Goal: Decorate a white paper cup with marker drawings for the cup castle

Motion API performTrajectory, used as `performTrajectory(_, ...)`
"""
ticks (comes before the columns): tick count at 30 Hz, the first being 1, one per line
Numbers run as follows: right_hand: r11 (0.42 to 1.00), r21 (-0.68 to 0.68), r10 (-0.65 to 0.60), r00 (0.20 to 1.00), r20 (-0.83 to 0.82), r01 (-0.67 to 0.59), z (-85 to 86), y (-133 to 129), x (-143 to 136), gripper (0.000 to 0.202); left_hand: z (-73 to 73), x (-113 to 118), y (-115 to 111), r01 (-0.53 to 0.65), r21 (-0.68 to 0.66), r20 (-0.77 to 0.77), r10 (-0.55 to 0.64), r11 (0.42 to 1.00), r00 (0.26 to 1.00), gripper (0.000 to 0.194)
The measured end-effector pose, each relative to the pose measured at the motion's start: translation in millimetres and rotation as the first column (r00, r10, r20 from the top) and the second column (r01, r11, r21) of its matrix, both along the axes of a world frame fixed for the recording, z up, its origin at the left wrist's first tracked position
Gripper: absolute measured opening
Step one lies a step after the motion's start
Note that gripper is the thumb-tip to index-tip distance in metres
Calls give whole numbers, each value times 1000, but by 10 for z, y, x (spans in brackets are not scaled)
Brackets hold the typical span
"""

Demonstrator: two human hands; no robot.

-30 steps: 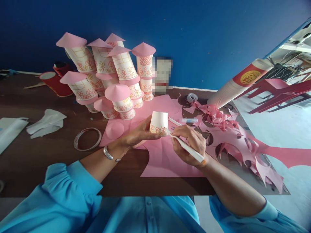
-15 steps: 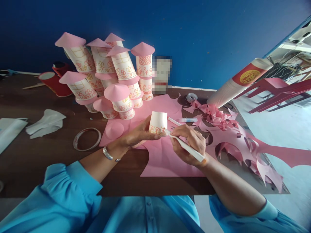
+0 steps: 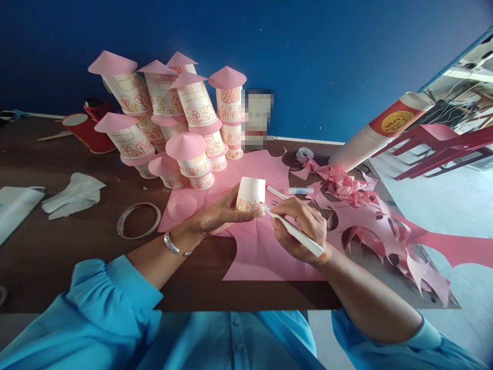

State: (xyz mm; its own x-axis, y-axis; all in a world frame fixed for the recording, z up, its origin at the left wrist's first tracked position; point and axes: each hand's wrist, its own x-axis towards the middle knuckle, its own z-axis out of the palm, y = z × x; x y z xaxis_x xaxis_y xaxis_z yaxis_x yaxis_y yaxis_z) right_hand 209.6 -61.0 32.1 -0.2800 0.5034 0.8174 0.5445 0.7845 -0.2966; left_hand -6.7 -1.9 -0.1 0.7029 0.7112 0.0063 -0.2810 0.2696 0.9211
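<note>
A white paper cup [image 3: 252, 192] with orange-red flowers drawn along its lower part is held by my left hand [image 3: 223, 210], fingers wrapped round its left side and underside. My right hand [image 3: 302, 226] grips a white marker [image 3: 300, 237] with an orange end, its tip at the cup's lower right edge. A second white pen [image 3: 276, 192] with a red end lies just behind my right hand. Both hands are over pink paper [image 3: 262, 252]. Behind them to the left stand several stacked cup towers [image 3: 196, 105] with drawn flowers and pink cone tops.
Cut pink scraps [image 3: 362, 210] spread over the right side, near a glue stick [image 3: 299, 190] and a tall stack of cups [image 3: 370, 133]. A tape roll [image 3: 138, 221], crumpled white paper [image 3: 73, 195] and a red cup [image 3: 87, 133] are on the left.
The marker tip has shifted very slightly at the cup's lower right edge. Both hands keep their holds, and the other objects stay where they were.
</note>
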Motion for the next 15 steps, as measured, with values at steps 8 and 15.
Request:
performTrajectory(8,1000,1,-7,1000,6,7,-2,3,17,22,-2,-15,-2,3,22,-21,-3,1000,1000,68)
performTrajectory(15,1000,-7,16,1000,12,-16,1,0,-11,21,-40,-15,18,-17,29,-34,18,999,999,71)
